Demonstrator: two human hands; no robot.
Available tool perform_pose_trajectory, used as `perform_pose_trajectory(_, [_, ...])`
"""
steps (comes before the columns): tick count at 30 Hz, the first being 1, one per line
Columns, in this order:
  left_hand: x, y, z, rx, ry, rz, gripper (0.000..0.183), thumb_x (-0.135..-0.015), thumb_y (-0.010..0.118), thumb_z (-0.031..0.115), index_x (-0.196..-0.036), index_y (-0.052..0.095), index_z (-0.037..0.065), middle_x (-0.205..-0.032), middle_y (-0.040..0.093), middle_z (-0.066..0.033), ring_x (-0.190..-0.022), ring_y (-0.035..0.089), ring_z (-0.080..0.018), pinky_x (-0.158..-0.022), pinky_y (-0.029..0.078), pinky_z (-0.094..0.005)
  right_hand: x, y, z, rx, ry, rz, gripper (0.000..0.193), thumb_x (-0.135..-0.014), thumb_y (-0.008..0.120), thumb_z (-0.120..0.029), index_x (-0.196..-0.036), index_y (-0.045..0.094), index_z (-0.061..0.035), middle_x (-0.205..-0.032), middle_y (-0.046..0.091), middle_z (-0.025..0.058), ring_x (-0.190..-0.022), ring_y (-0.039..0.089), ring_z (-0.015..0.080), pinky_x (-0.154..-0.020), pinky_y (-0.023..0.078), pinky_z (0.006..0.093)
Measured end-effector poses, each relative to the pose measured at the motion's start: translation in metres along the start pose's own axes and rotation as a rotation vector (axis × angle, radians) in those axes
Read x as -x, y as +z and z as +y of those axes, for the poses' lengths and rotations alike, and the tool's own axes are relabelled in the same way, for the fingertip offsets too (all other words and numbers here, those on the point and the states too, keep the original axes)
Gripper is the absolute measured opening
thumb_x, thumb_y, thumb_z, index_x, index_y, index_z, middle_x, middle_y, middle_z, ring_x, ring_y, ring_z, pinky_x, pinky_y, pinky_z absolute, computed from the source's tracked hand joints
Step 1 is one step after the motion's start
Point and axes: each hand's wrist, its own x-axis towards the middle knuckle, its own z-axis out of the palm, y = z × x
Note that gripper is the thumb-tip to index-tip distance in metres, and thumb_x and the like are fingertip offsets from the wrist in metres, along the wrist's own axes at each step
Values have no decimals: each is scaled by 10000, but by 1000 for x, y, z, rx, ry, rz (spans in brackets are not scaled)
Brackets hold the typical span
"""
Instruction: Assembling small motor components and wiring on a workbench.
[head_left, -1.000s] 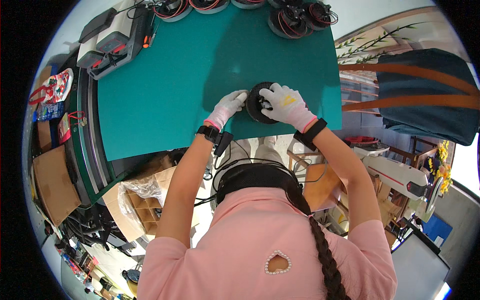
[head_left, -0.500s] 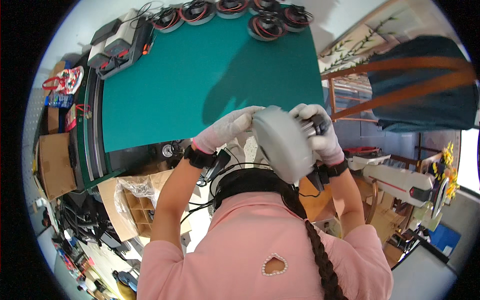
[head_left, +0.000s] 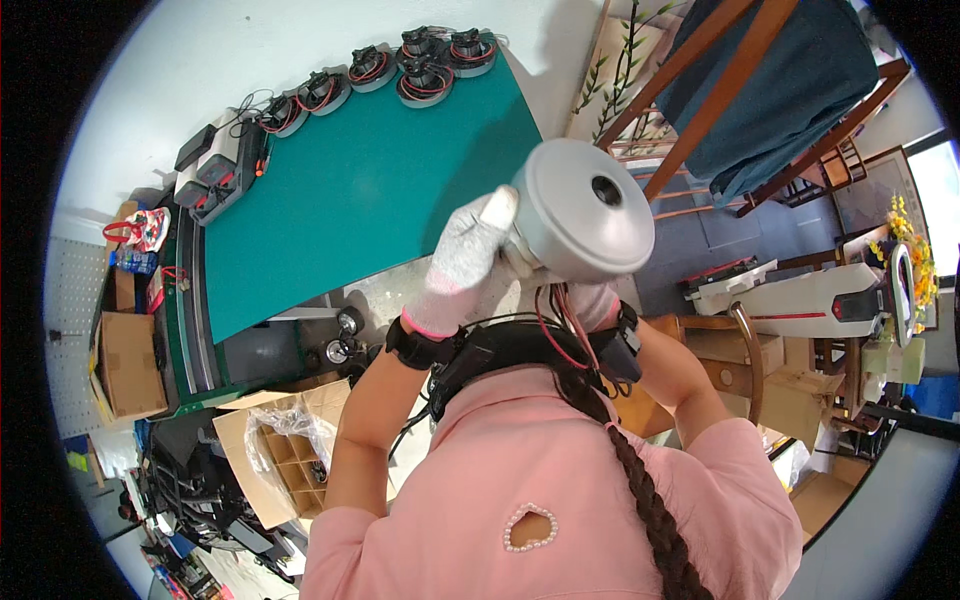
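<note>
Gripping the grey housing (head_left: 565, 215) is the left hand (head_left: 466, 250). The right hand (head_left: 594, 303) is mostly hidden, its grip unclear.

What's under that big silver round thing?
Reddish wires hang under the silver round thing, and part of the right hand shows there. The left hand grips its side. It hides whatever else is underneath.

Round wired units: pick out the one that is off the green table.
The grey unit held up at the left hand, its dark central hole facing the camera. The others stand on the green table, toward its far edge.
</note>
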Motion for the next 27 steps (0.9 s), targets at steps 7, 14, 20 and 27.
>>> perform_pose_trajectory(7, [3, 11, -13, -211, 104, 26, 404, -904, 471, 443, -974, 529, 49, -756, 547, 17, -613, 442, -28, -521, 345, -192, -6, 109, -53, -850, 100, 409, 408, -890, 463, -361, -1128, 488, -32, -985, 535, 110, -654, 428, 110, -469, 374, 202])
perform_pose_trajectory(14, [-7, 11, -32, -772, 461, 116, 1178, -570, 794, 477, -1371, 125, -69, -1356, 303, -242, -1256, 342, -305, -1017, 308, -384, -22, 122, -85, 121, -203, 1058, 331, -873, 449, -364, -1081, 524, -117, -888, 580, 34, -685, 577, 133, -507, 442, 224])
perform_pose_trajectory(20, [0, 63, -2, -832, 520, 99, 1004, -645, 774, 369, -1368, 196, -19, -1292, 399, -203, -1174, 432, -266, -969, 363, -355, -10, 122, -104, 1041, -335, 798, 254, -794, 595, -116, -1035, 541, -55, -864, 583, 5, -736, 571, 91, -604, 476, 231])
perform_pose_trajectory(27, [-11, 47, 40, -320, 97, -156, 549, -864, 508, 349, -1245, 426, -38, -1207, 501, -151, -1081, 510, -211, -958, 385, -319, -12, 166, -116, 1954, -628, 215, 348, -567, 718, -132, -893, 597, -116, -811, 579, 65, -698, 589, 251, -586, 487, 331])
